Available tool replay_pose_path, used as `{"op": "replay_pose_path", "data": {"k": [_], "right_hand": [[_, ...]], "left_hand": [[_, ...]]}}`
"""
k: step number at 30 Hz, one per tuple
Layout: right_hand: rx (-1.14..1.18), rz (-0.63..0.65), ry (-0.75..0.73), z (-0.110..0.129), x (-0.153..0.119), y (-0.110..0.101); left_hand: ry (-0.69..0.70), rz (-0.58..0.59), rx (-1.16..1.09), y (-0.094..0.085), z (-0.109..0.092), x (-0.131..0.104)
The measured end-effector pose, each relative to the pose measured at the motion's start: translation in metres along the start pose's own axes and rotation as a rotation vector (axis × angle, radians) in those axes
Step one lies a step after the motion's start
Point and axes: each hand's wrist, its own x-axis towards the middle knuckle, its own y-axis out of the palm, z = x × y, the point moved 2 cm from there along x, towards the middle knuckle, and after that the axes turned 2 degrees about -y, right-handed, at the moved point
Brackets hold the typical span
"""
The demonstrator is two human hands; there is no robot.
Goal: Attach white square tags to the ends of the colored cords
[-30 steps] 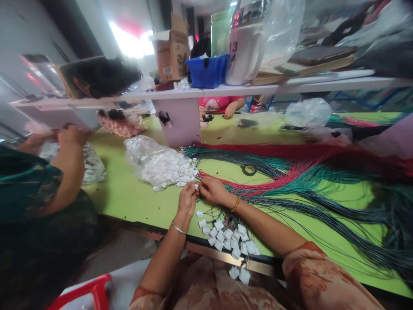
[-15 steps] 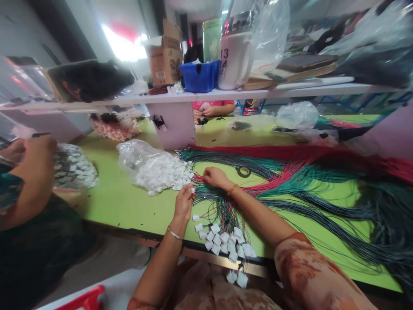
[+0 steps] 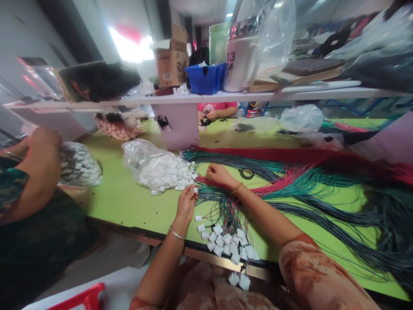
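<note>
My left hand [image 3: 186, 202] pinches a small white connector [image 3: 195, 190] at the edge of a heap of white connectors [image 3: 167, 171] that spills from a clear plastic bag [image 3: 142, 151]. A little further back, my right hand [image 3: 218, 174] rests with curled fingers on the ends of the red wires [image 3: 284, 178] and dark green wires [image 3: 322, 206] spread over the green table [image 3: 125, 198]. What it grips, if anything, is hidden. A bunch of wires fitted with white connectors [image 3: 227, 243] hangs over the table's near edge between my forearms.
A roll of tape [image 3: 247, 173] lies behind my right wrist. A co-worker's arm [image 3: 35, 172] at the left is at a second bag of connectors [image 3: 77, 163]. Another person's hands [image 3: 208, 115] work across the table. A white shelf [image 3: 226, 94] holds a box, blue bin and jug.
My right hand has moved away from my left hand and back onto the wire ends. My left hand stays at the connector heap.
</note>
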Motion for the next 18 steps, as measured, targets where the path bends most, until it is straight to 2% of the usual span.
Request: {"op": "replay_pose_path", "data": {"k": [4, 6, 9, 14, 18], "right_hand": [[0.386, 0.015, -0.133, 0.027, 0.006, 0.013], [0.501, 0.030, -0.165, 0.036, 0.004, 0.018], [0.534, 0.043, -0.172, 0.040, -0.009, 0.019], [0.508, 0.077, -0.118, 0.032, -0.036, 0.018], [0.550, 0.132, -0.117, 0.029, -0.048, 0.023]], "left_hand": [[0.005, 0.033, -0.009, 0.002, -0.003, -0.003], [-0.001, 0.038, -0.028, 0.002, -0.003, -0.003], [-0.019, 0.036, -0.070, 0.001, -0.003, -0.002], [-0.049, 0.036, -0.119, 0.001, -0.002, -0.001], [-0.054, 0.047, -0.117, 0.001, -0.002, -0.001]]}}
